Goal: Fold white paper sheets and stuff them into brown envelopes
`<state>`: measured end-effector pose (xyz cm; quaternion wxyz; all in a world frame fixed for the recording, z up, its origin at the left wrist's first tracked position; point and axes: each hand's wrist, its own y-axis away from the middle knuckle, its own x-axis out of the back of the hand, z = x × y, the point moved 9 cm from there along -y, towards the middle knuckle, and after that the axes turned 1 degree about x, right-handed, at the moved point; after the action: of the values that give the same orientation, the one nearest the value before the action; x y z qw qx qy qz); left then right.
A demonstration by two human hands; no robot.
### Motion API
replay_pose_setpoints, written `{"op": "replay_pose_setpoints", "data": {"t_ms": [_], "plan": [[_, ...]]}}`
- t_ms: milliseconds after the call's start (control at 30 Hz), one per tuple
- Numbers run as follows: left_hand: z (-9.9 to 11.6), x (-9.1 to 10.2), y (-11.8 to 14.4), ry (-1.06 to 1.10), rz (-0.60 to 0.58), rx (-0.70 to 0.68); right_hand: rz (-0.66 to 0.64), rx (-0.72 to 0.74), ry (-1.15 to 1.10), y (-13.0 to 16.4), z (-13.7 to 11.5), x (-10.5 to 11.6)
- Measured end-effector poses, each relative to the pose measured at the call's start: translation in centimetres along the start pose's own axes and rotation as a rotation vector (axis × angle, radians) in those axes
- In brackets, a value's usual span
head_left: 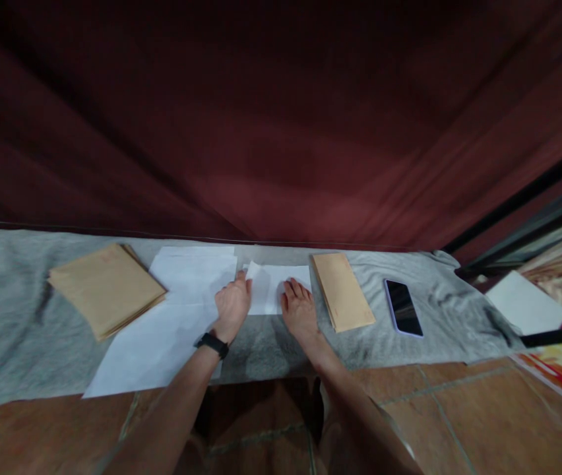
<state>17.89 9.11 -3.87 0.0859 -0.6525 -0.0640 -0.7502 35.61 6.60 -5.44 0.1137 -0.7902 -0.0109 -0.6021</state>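
A small white sheet of paper (274,285) lies folded on the grey cloth (8,330) in front of me. My left hand (232,303), with a black band at the wrist, rests on the sheet's left edge, where a corner is lifted. My right hand (299,311) lies flat on its lower right part. Left of my hands lies a loose stack of larger white sheets (172,316). A stack of brown envelopes (343,290) sits just right of the folded sheet.
A second stack of brown envelopes (105,287) lies at the far left. A dark phone (402,307) lies face up right of the envelopes. A dark red curtain (281,132) hangs behind. Brown floor tiles (459,415) are near me, and a white sheet (523,303) lies at the right.
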Motion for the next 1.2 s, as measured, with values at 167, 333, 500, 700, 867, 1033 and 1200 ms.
{"op": "replay_pose_setpoints", "data": {"t_ms": [167,333,500,700,867,1033,1200], "plan": [[0.1,-0.2,0.0,0.013,-0.006,0.015,-0.016,-0.014,0.026,0.1,0.0,-0.2],[0.2,0.1,0.2,0.021,-0.001,0.019,0.015,-0.009,0.028,0.2,-0.1,-0.2],[2.3,1.7,0.8,0.016,0.19,-0.141,0.055,-0.004,0.033,0.4,-0.4,-0.1],[6.3,-1.5,2.6,0.105,0.122,-0.428,0.065,-0.013,0.016,0.5,-0.5,0.0],[6.3,-3.6,2.7,0.064,0.058,-0.425,0.083,-0.016,-0.053,-0.1,-0.3,0.0],[6.3,-3.9,2.9,0.039,0.037,-0.478,0.061,0.165,-0.204,-1.2,-2.8,-0.3],[6.3,-4.2,2.7,0.022,0.02,-0.476,-0.012,0.142,-0.195,-1.8,-3.7,-1.4]]}}
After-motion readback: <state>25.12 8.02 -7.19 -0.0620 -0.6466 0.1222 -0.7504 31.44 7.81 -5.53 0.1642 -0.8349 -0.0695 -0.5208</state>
